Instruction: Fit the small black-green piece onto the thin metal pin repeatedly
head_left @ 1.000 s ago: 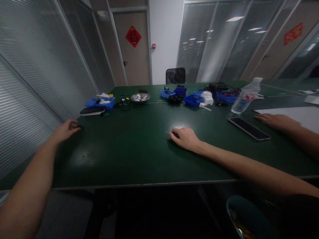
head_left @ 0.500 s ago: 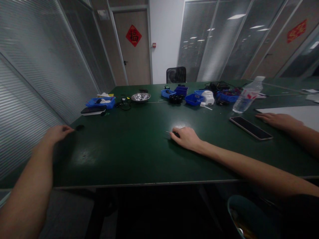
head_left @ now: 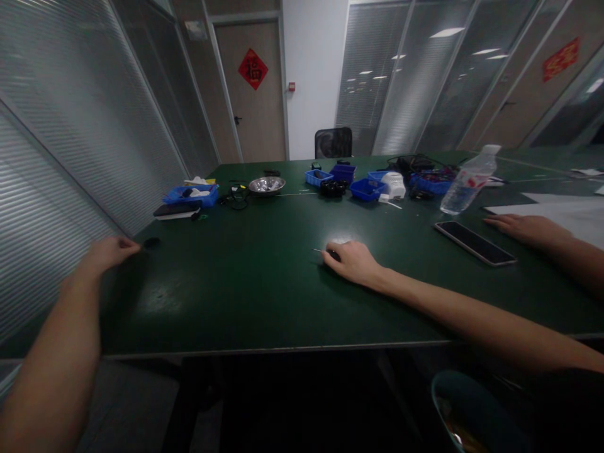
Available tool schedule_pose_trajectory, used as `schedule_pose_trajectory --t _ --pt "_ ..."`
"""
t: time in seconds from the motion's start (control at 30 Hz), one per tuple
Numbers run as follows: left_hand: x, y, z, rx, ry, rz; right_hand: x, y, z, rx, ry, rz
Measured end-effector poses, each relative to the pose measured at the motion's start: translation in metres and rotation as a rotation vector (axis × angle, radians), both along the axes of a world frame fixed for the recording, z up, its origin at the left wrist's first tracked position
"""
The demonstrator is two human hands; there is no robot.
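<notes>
Left hand (head_left: 109, 253) had drawn back off the small black piece (head_left: 151, 241); right hand (head_left: 355, 262) unmoved.
A second earlier the left fingers covered the black piece at the surface (head_left: 255, 296) edge. Now they lay just short of it, released and loosely curled, nothing seen in them, and the piece sat bare on the surface, apart from the fingertips. Well to the right of the piece, the right hand stayed put, fingers clenched down on a dark part (head_left: 333, 255) with a thin pin (head_left: 318, 250) sticking out toward the piece. So contact on the left was given up and the grip on the right was kept. Farther right of the piece lay a phone (head_left: 474, 243), with another person's hand (head_left: 523, 228) flat beside it. Beyond the piece stood a metal bowl (head_left: 267, 184) and blue trays (head_left: 364, 189), unshifted.
</notes>
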State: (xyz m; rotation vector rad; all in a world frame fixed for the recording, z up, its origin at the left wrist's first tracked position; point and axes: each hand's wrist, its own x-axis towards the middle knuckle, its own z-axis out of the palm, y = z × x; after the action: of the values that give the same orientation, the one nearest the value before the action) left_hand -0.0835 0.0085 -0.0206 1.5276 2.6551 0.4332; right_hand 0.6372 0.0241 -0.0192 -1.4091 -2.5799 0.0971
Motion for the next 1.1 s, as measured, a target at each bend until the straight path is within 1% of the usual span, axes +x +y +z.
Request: schedule_pose_trajectory --t 0.07,0.1,0.27,0.4,0.57,0.7,0.93,1.1 --pt "0.002 -0.001 0.002 -0.08 -0.028 0.06 0.0 0.0 0.0 -0.001 0.0 0.002" --pt "0.004 -0.001 0.004 -0.088 -0.033 0.073 0.0 0.0 0.0 -0.001 0.001 0.003" --pt "0.025 -0.002 0.012 0.041 -0.013 0.059 0.0 0.0 0.0 -0.003 0.017 0.021" --pt "0.036 -0.004 0.012 0.135 -0.039 0.053 0.0 -0.001 0.0 0.016 0.007 0.011" --pt "0.038 -0.003 0.009 0.197 -0.082 0.058 0.001 0.0 0.002 -0.017 0.006 0.022" --pt "0.042 -0.002 0.008 0.225 -0.077 0.071 0.001 0.0 0.002 -0.031 0.008 0.02" --pt "0.037 0.004 0.005 0.158 -0.061 0.126 -0.001 -0.001 0.003 -0.01 -0.024 0.003" --pt "0.035 0.007 0.001 0.156 -0.054 0.108 -0.001 -0.001 0.003 0.003 -0.029 0.003"
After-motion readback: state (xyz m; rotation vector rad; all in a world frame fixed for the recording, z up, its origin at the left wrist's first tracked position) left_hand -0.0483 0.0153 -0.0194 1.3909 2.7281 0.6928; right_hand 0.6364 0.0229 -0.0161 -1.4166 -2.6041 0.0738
